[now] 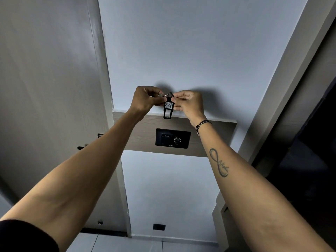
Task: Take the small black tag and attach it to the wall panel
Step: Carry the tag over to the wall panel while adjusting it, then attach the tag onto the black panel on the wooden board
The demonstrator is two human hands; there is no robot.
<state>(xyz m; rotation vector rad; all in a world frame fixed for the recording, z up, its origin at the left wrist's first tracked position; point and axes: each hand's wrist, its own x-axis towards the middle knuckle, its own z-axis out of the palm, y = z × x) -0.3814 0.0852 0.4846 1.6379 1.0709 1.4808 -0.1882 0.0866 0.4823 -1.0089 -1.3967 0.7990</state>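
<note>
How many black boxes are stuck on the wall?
2. One black box sits in the wooden strip, just below the tag held by the left hand and right hand. A smaller black box sits low, near the floor. The arms may hide more.

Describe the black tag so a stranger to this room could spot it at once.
Find the wooden wall panel that carries a black switch plate. Just above its top edge, the left hand and right hand meet. The black tag hangs between them, the only thing with a white label and a metal ring on top.
</note>
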